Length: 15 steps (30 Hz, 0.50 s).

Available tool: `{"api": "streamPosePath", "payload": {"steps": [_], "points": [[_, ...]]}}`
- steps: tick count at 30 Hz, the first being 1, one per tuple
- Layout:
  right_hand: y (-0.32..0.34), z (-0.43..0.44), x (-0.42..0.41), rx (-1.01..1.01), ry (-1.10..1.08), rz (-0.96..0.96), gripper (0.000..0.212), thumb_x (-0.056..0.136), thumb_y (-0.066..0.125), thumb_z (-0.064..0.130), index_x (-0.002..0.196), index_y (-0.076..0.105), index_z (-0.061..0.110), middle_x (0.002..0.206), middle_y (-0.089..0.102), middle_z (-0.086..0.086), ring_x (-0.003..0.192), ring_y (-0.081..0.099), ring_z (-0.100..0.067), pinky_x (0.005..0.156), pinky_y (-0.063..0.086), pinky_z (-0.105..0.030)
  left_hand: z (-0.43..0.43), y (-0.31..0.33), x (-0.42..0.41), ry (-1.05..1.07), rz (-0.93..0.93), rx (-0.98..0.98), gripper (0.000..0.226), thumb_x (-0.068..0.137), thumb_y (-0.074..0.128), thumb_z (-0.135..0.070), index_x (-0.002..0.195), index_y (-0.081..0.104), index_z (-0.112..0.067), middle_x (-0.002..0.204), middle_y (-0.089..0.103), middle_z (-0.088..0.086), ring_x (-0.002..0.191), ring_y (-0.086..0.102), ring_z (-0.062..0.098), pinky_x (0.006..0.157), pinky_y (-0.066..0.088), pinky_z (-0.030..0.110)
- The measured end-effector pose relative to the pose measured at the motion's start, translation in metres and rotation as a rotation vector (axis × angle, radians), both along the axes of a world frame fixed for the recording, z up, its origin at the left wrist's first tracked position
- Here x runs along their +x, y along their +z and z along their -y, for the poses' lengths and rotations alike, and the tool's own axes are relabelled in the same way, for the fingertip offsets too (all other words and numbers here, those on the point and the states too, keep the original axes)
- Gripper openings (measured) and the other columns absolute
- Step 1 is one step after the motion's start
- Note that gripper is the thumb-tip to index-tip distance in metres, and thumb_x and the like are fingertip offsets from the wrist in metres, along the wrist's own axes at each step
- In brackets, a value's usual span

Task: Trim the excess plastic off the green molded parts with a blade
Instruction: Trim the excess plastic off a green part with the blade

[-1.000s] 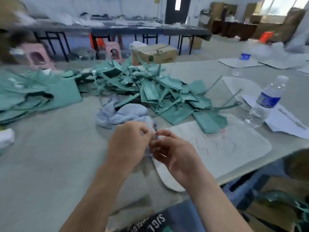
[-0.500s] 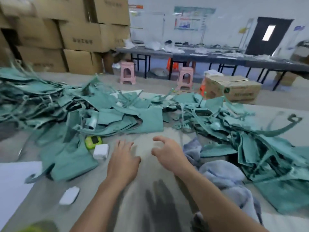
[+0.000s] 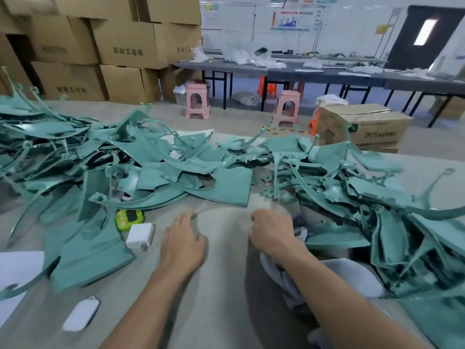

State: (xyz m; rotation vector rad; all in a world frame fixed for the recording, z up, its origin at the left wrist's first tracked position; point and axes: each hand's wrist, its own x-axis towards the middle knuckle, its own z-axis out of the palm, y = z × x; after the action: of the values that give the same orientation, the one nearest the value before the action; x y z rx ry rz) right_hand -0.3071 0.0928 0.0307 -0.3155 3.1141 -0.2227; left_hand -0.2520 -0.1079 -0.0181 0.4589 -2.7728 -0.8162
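- A second ago the two hands were pinched together over a white mat. Now they're apart, and the view has swung left, off the water bottles and onto the green heaps.
- Far left, a white sheet of paper (image 3: 17,268) lies on the grey table (image 3: 221,298), with a white oval tag (image 3: 80,314) nearer the front edge.
- The green molded parts (image 3: 63,152) sprawl in a tangled heap across the left of the table, strips and flat panels all jumbled.
- At that heap's near edge sits a lime-green gadget (image 3: 129,219), with a white block (image 3: 140,235) just beside it.
- Left hand (image 3: 182,245): palm down, fingers stretched forward and relaxed, holding nothing, low over bare table.
- Ahead, between the hands, a flat green panel (image 3: 226,182) lies at the front of the pile.
- Right hand (image 3: 273,230): knuckles up, fingers smeared by blur, so I cannot tell whether it grips anything.
- The right forearm crosses a grey-blue cloth (image 3: 352,278).
- A second green heap (image 3: 364,185) fills the right of the table.
- Behind the table are stacked cardboard boxes (image 3: 125,46) and two pink stools (image 3: 197,103).
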Motion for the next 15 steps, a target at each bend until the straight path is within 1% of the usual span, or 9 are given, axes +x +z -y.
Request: {"api": "streamPosePath", "payload": {"steps": [2, 3, 5, 6, 8, 10, 11, 13, 15], "points": [[0.013, -0.004, -0.005, -0.147, 0.004, -0.318, 0.019, 0.084, 0.059, 0.012, 0.099, 0.068, 0.018, 0.100, 0.069, -0.006, 0.104, 0.062, -0.030, 0.089, 0.037, -0.042, -0.013, -0.008, 0.001, -0.021, 0.000, 0.034, 0.066, 0.088, 0.062, -0.033, 0.148, 0.040, -0.020, 0.153, 0.043, 0.001, 0.137, 0.043, 0.026, 0.115, 0.035, 0.042], [0.019, -0.009, -0.012, -0.164, -0.023, -0.425, 0.027, 0.084, 0.060, 0.012, 0.109, 0.067, 0.016, 0.112, 0.066, -0.010, 0.117, 0.057, -0.033, 0.095, 0.036, -0.044, -0.019, -0.012, 0.003, -0.026, 0.001, 0.066, 0.064, 0.088, 0.062, -0.035, 0.147, 0.042, -0.020, 0.152, 0.045, 0.001, 0.135, 0.043, 0.026, 0.114, 0.036, 0.041], [0.031, -0.026, -0.024, -0.084, -0.113, -0.318, 0.058, 0.091, 0.058, 0.019, 0.147, 0.045, 0.015, 0.159, 0.038, -0.014, 0.150, 0.027, -0.033, 0.118, 0.025, -0.047, -0.028, -0.020, 0.005, -0.027, -0.003, 0.094, 0.061, 0.090, 0.061, -0.038, 0.146, 0.047, -0.019, 0.153, 0.045, 0.000, 0.138, 0.039, 0.024, 0.118, 0.029, 0.038], [0.034, -0.036, -0.029, -0.056, -0.158, -0.200, 0.070, 0.094, 0.056, 0.021, 0.158, 0.028, 0.016, 0.168, 0.020, -0.011, 0.156, 0.012, -0.031, 0.123, 0.017, -0.047, -0.030, -0.023, 0.006, -0.025, -0.008, 0.086, 0.059, 0.091, 0.061, -0.039, 0.146, 0.049, -0.019, 0.154, 0.045, 0.000, 0.141, 0.037, 0.022, 0.120, 0.024, 0.035], [0.030, -0.048, -0.031, -0.033, -0.204, -0.047, 0.074, 0.095, 0.052, 0.018, 0.160, 0.017, 0.017, 0.169, 0.014, -0.010, 0.156, 0.006, -0.032, 0.123, 0.020, -0.049, -0.030, -0.024, 0.005, 0.008, -0.026, 0.110, 0.055, 0.092, 0.061, -0.038, 0.143, 0.053, -0.019, 0.154, 0.046, 0.000, 0.141, 0.038, 0.021, 0.121, 0.023, 0.035], [0.016, -0.053, -0.028, -0.030, -0.161, -0.039, 0.068, 0.093, 0.050, 0.013, 0.156, 0.026, 0.018, 0.155, 0.040, -0.011, 0.149, 0.025, -0.033, 0.113, 0.034, -0.049, -0.028, -0.024, 0.005, 0.033, -0.037, 0.121, 0.051, 0.092, 0.062, -0.034, 0.141, 0.057, -0.020, 0.153, 0.049, -0.001, 0.139, 0.040, 0.021, 0.120, 0.026, 0.035], [0.011, -0.054, -0.026, -0.031, -0.139, -0.075, 0.061, 0.091, 0.049, 0.011, 0.150, 0.036, 0.019, 0.134, 0.058, -0.009, 0.135, 0.044, -0.032, 0.104, 0.038, -0.047, -0.028, -0.025, 0.005, 0.033, -0.037, 0.109, 0.051, 0.092, 0.062, -0.033, 0.140, 0.057, -0.020, 0.153, 0.049, -0.001, 0.140, 0.040, 0.021, 0.120, 0.025, 0.035], [0.010, -0.057, -0.022, -0.050, -0.120, -0.138, 0.040, 0.086, 0.046, 0.009, 0.122, 0.054, 0.023, 0.090, 0.063, 0.000, 0.098, 0.061, -0.028, 0.086, 0.035, -0.042, -0.029, -0.026, 0.005, 0.031, -0.040, 0.086, 0.051, 0.092, 0.062, -0.031, 0.141, 0.057, -0.019, 0.153, 0.048, 0.000, 0.142, 0.039, 0.020, 0.121, 0.024, 0.034], [0.014, -0.061, -0.022, -0.107, -0.132, -0.123, 0.023, 0.088, 0.043, 0.008, 0.099, 0.059, 0.020, 0.087, 0.065, -0.003, 0.089, 0.061, -0.030, 0.077, 0.034, -0.040, -0.031, -0.026, 0.005, 0.035, -0.046, 0.078, 0.051, 0.092, 0.061, -0.030, 0.141, 0.058, -0.018, 0.153, 0.049, 0.001, 0.142, 0.039, 0.020, 0.121, 0.024, 0.035]]}}
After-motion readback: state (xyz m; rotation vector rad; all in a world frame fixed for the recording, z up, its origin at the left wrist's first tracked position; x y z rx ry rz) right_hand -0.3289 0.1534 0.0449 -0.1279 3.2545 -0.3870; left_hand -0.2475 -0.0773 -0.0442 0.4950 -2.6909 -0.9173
